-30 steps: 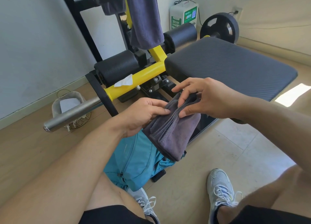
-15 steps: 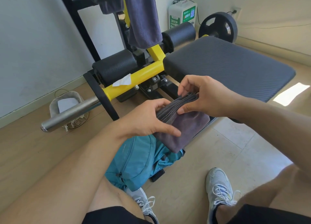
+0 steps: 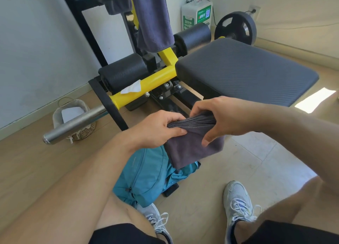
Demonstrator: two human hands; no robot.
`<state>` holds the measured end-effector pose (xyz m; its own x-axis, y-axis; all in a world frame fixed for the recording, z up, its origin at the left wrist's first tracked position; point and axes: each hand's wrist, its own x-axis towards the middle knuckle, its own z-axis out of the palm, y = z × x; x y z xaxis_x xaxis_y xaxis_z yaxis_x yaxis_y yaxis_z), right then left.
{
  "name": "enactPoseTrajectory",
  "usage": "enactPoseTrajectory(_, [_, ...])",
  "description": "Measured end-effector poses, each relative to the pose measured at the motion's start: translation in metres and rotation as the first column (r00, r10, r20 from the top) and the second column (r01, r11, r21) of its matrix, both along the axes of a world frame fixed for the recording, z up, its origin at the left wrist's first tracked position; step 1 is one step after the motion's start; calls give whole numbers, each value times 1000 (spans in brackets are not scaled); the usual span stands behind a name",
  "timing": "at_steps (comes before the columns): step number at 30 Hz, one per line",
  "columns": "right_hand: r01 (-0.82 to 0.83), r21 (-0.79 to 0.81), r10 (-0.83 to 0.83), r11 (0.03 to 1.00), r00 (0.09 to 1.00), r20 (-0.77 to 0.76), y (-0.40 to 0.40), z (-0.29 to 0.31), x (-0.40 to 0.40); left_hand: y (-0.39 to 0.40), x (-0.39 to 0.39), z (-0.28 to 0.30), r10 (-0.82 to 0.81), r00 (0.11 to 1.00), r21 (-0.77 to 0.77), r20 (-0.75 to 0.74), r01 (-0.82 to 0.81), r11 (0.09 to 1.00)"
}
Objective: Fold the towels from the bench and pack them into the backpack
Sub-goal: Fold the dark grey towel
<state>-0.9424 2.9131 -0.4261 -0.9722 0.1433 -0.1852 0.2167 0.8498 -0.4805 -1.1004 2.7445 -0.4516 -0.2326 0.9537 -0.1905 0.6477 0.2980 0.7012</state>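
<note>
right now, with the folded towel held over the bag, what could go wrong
1. Both hands, left hand and right hand, grip only the top edge of the grey towel; its stacked folds may slip open on the way down.
2. The teal backpack lies slumped on the floor, its opening not clearly visible, so the towel could catch on loose fabric.

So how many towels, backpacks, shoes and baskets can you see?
Towels: 3 — folded towel held by left hand and right hand, hanging towel, dark towel draped above
Backpacks: 1 — teal backpack
Shoes: 2 —
Baskets: 1 —
Total: 7
</note>
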Motion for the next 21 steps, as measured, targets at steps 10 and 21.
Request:
enactPoseTrajectory(10, [82,-49,-81,995,997,17,11,4,3,0,-11,1,274,952,253,137,-302,919])
enactPoseTrajectory(21, [151,-124,-169,981,974,-151,26,9,13,-4,-21,0,203,976,260,76,-216,941])
